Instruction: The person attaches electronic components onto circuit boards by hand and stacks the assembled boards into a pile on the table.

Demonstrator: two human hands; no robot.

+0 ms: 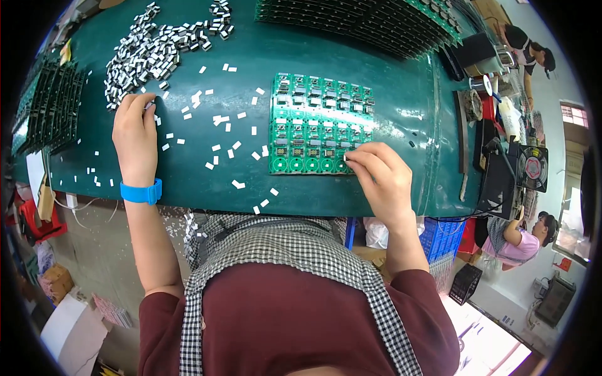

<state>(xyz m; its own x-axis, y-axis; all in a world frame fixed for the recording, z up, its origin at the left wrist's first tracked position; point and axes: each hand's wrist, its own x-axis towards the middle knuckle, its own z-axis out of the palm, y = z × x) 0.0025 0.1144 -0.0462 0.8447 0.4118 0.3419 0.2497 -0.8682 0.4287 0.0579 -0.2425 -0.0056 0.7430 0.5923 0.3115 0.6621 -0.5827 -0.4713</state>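
Observation:
My left hand (135,128), with a blue band at its wrist, is at the near edge of a heap of small black-and-white blocks (147,59). Its thumb and fingers are pinched together over a tiny piece too small to make out. A green circuit board panel (322,116), made up of several repeated sections, lies flat on the table. At the panel's near right corner, my right hand (384,178) pinches a small white piece (345,158) between thumb and fingertips, just over a round section. Small display windows line the row behind it.
Loose white rectangles (216,148) lie scattered over the green table (244,188) between my hands. Stacked circuit boards stand at the back (357,25) and at the left (47,106). Tools and a black fan (533,168) sit to the right. Two other people are at the far right.

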